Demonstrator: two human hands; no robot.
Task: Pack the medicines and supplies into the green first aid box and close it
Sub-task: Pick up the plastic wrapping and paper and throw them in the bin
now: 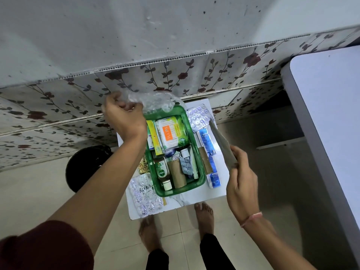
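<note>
The green first aid box (202,180) lies open on a white bench (220,190), holding a cotton swab pack (170,131), a Dettol bottle (162,172) and a cardboard roll (177,174). Blister strips (145,195) lie beside the box. Above its far end, the left hand (124,117) pinches a clear plastic bag (155,102). Right of the box, the right hand (240,182) grips a flat grey sheet (222,142). Floral tiles (175,75) line the wall beyond.
</note>
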